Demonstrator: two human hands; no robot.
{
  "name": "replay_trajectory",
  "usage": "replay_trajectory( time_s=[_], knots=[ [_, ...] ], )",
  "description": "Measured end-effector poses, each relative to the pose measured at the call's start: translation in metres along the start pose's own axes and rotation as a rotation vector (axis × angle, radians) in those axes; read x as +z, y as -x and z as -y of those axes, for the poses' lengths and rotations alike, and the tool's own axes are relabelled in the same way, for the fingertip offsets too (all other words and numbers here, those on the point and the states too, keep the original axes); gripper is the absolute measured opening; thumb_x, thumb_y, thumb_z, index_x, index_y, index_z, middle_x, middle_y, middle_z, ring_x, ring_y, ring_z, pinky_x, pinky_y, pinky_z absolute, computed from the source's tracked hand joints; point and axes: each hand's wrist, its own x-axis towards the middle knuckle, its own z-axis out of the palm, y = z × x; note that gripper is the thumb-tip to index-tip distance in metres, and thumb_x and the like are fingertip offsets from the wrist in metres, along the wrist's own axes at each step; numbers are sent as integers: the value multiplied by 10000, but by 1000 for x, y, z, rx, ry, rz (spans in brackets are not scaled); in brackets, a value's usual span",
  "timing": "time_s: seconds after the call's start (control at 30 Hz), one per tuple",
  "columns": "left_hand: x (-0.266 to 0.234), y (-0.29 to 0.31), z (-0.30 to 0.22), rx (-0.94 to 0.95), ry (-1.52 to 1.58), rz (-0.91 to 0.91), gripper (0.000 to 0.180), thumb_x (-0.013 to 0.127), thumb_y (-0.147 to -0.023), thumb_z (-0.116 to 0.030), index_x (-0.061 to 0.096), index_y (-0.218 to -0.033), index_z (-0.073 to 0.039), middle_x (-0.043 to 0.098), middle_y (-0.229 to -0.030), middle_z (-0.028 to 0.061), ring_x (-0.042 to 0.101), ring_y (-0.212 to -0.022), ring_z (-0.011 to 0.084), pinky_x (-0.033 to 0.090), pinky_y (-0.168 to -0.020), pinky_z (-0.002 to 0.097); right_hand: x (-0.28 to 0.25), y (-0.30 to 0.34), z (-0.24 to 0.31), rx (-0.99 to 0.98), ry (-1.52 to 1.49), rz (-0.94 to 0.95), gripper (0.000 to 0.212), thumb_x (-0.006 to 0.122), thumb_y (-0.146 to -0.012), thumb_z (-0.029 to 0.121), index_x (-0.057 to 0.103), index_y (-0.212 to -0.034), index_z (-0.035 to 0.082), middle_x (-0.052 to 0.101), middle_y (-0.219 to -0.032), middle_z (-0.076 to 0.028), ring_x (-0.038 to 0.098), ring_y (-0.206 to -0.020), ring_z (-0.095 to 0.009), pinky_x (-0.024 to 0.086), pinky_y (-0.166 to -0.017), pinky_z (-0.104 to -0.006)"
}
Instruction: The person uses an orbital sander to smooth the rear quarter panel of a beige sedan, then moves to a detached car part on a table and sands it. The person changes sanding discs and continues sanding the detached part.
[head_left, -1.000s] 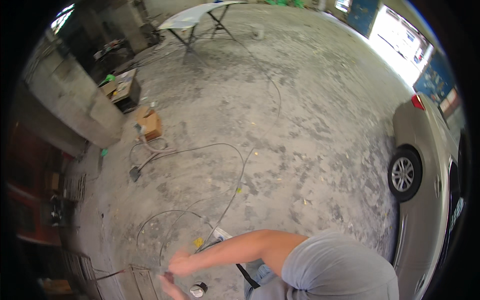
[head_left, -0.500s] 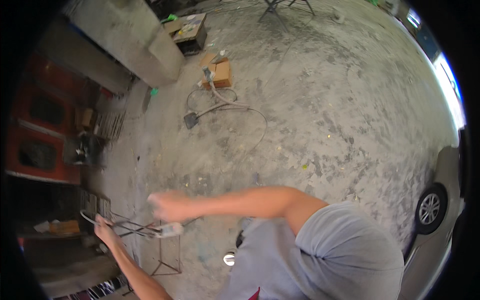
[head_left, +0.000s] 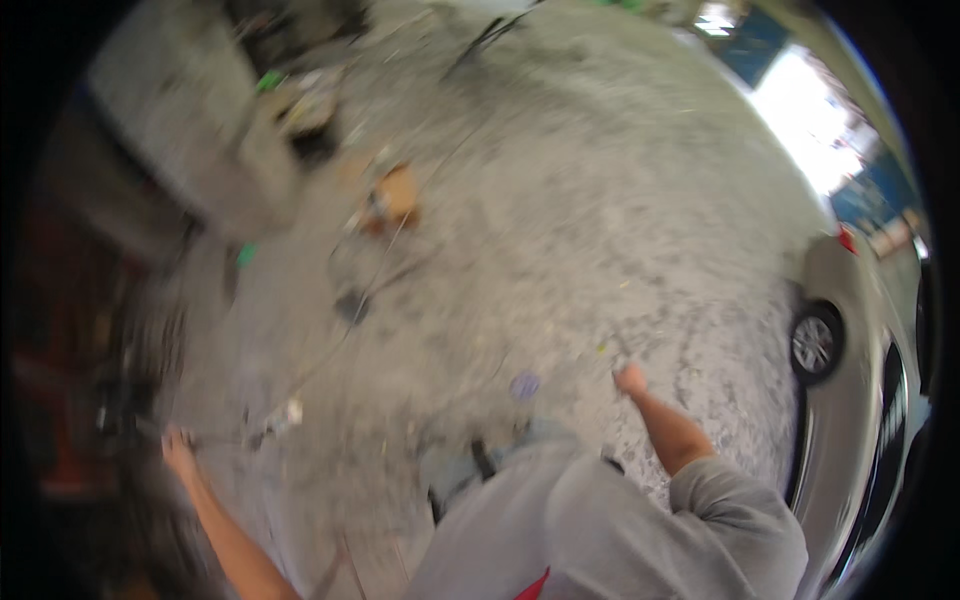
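Observation:
Far out on the left, my left hand (head_left: 178, 452) is closed around something thin and bar-like, blurred by motion. Beside it, to the right, is a small white object (head_left: 290, 412) with a dark part at its lower left; its kind is too smeared to tell. My right hand (head_left: 630, 379) is stretched out ahead on the right, over the floor. Its fingers are curled in, and whatever they may hold is too small to name. Thin legs of a metal stand (head_left: 352, 565) show faintly at the lower edge.
A silver car (head_left: 850, 400) with a dark wheel (head_left: 817, 342) stands along the right. Ahead on the left lie an open cardboard box (head_left: 398, 193) and a dark flat piece (head_left: 352, 307) on the concrete floor. A big grey pillar (head_left: 190, 120) rises at upper left.
My right hand has swung from beside my left hand far over to the right. My left hand is still at the left. The view has turned, showing more of the car and the bright doorway.

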Motion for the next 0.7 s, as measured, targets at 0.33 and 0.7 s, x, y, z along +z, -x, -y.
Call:
replay_trajectory(
  time_s=[0.33,0.7],
  knots=[
    [146,-85,203,-398,-412,165,311,519,-1125,-277,670,-1098,-7,609,-951,85,596,-838,204,505,-743,376,1,290,44,511,-135,433,433,689,-923,354,765,-932,-71,755,-762,-149,770,-688,-250,655,-650,-388],
    [206,-85,235,-293,-569,349,327,544,-1097,-288,675,-1121,11,625,-1013,132,607,-905,259,504,-801,407,7,315,139,150,56,261,444,694,-911,447,799,-1015,28,773,-782,-131,758,-787,-272,592,-790,-427]
  ],
)
